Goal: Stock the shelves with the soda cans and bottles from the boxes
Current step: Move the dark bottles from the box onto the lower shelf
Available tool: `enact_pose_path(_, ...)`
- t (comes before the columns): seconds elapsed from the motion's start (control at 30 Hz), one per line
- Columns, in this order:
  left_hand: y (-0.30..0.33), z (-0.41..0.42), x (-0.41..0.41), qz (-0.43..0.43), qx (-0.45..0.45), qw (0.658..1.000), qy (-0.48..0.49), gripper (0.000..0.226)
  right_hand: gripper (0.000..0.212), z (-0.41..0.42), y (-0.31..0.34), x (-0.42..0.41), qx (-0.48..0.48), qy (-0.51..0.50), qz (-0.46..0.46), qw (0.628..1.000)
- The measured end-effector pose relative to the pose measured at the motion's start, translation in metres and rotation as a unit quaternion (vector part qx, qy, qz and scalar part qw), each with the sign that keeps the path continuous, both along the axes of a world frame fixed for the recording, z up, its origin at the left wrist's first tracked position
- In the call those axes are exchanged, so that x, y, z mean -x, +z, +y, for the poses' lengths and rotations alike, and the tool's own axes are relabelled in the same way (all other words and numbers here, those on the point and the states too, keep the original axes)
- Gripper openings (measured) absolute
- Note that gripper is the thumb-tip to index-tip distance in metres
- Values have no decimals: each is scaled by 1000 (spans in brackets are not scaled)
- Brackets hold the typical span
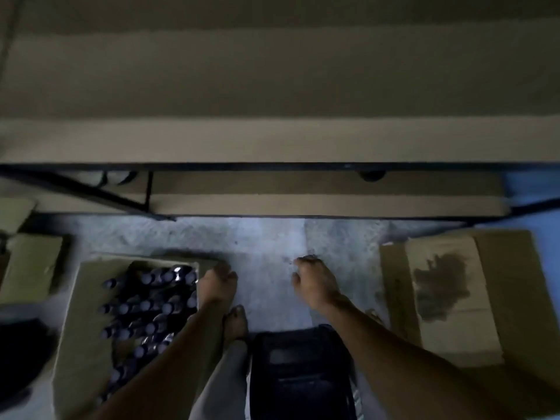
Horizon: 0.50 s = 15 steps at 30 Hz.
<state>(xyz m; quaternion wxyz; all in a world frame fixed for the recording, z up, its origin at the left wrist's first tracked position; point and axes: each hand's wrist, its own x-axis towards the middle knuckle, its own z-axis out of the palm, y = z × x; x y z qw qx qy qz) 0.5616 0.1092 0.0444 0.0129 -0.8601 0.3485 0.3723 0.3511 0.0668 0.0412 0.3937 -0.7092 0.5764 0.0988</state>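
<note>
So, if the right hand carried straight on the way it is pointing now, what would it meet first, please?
The right hand points ahead over bare concrete floor; the way looks free until the lowest shelf, probably its front edge, though depth is hard to judge in this blurred view.

Both bare forearms are reaching forward and down from the near edge. The left hand and the right hand are hanging knuckles up, fingers loosely curled, holding nothing, well apart. A bare foot is showing between the arms.
</note>
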Motion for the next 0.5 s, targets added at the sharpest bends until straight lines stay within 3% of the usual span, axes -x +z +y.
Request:
enact_pose_path(0.13, -11, 69, -77, 8, 7, 990, 143, 20, 34, 8, 0, -92, -10, 130, 1, 991)
enact_pose_path(0.3, -23, 152, -134, 5, 7, 958, 285, 19, 33, 23, -9, -186, -7, 247, 10, 969)
enact_pose_path(0.5, -39, 249, -164, -6, -5, 888, 460, 24, 26, 39, -25, -291, 20, 357, 15, 934)
